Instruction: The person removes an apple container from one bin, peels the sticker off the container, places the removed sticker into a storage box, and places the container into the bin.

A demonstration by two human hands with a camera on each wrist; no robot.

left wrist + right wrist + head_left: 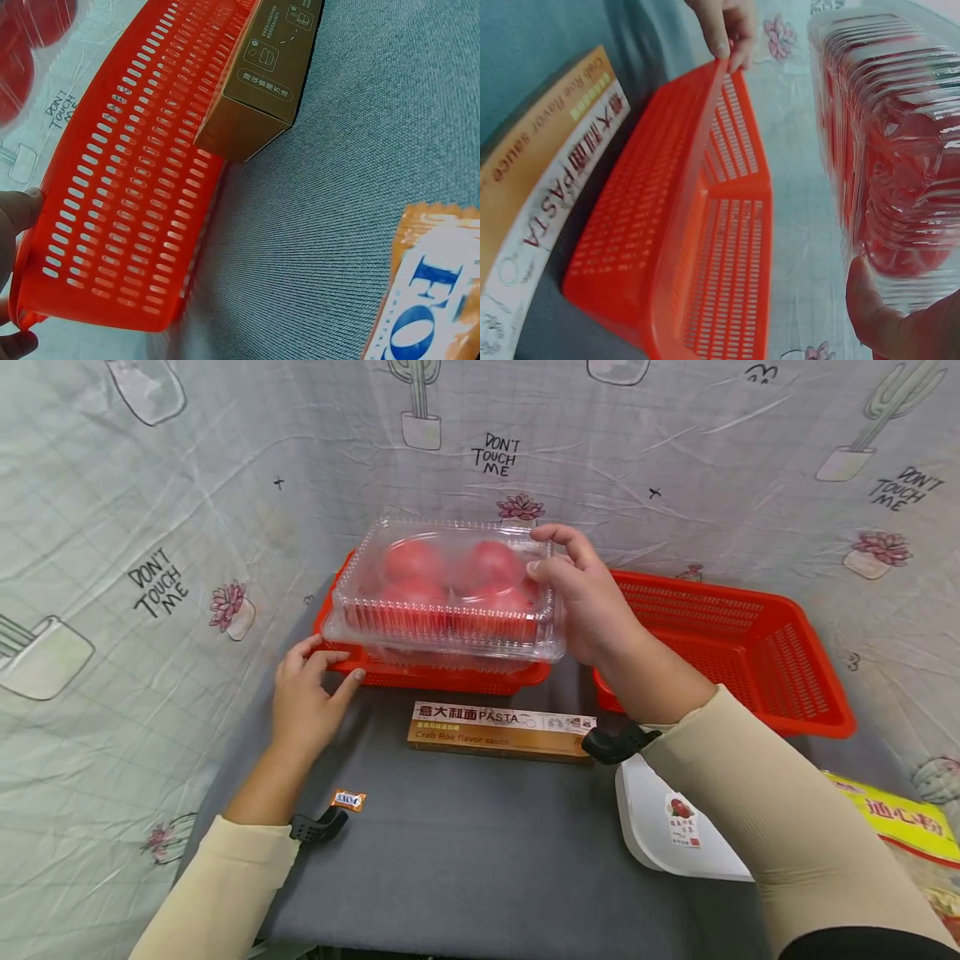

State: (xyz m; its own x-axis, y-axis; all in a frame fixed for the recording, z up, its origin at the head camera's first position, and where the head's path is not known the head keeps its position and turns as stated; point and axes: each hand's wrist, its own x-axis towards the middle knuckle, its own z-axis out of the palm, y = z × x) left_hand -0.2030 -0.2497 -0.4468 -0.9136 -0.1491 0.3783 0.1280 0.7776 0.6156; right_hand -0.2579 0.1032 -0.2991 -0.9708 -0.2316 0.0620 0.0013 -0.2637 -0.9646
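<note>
My right hand (592, 593) grips the right end of a clear plastic clamshell box (360, 602), thumb on the near side. Several round red fruits (414, 560) that look like tomatoes show through its lid. In the head view the box is raised over the left red basket (450, 675) and hides most of it. The right wrist view shows the box apart from that basket, whose visible interior holds nothing. My left hand (307, 693) pinches the basket's left rim corner; its thumb (22, 208) lies on the rim in the left wrist view.
A pasta box (498, 732) lies in front of the left basket. Another red basket (742, 652) stands to the right. Nearer me are a white lidded container (652, 827), a yellow pasta bag (907, 818) and a small orange wrapped candy (348, 800). Printed curtains hang behind and beside the table.
</note>
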